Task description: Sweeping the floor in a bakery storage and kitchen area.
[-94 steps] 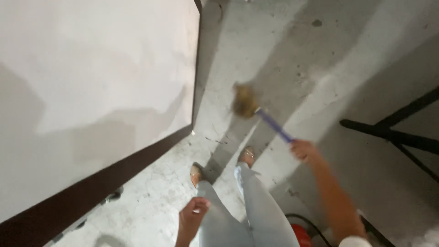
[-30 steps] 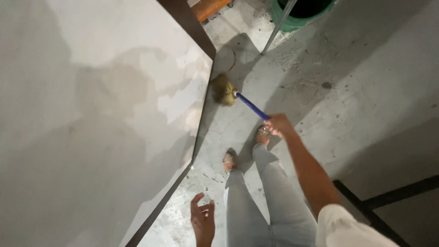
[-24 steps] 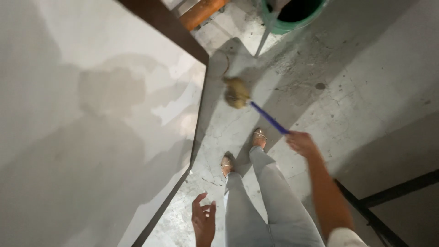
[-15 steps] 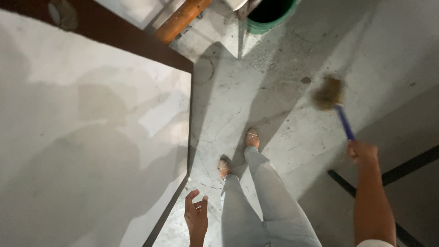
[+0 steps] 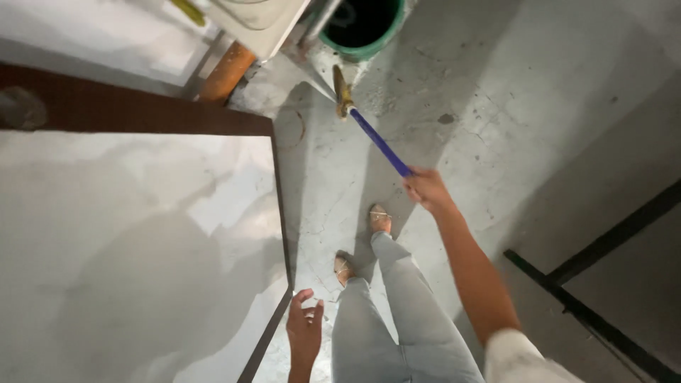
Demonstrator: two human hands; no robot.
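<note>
A broom (image 5: 362, 120) is gripped in the right hand (image 5: 425, 190), whose fingers are closed around the near end of its blue handle. The handle is slanted away toward the far left, and the yellowish bristle head is set on the concrete floor (image 5: 496, 106) just in front of a green bucket (image 5: 363, 32) at the far edge of the view. Whether the bristles are pressed flat or only touching cannot be told, as they are seen edge-on.

The left hand (image 5: 303, 333) is held empty at the near edge, fingers spread and loosely curled, just beside the dark border of a large pale slab (image 5: 128, 248). This slab fills the left half of the scene; its brown-framed far edge and right edge meet at a corner near the middle. The person's two sandalled feet (image 5: 362, 245) are planted close to that right edge, in a narrow strip of floor between the slab and the legs.

To the right of the feet, open concrete is seen as far as a black metal frame (image 5: 589, 284) lying across the near right corner. Beyond the slab's far edge, an orange pipe (image 5: 225, 73) is laid at an angle next to a white boxy object (image 5: 262, 21), well apart from the broom head.
</note>
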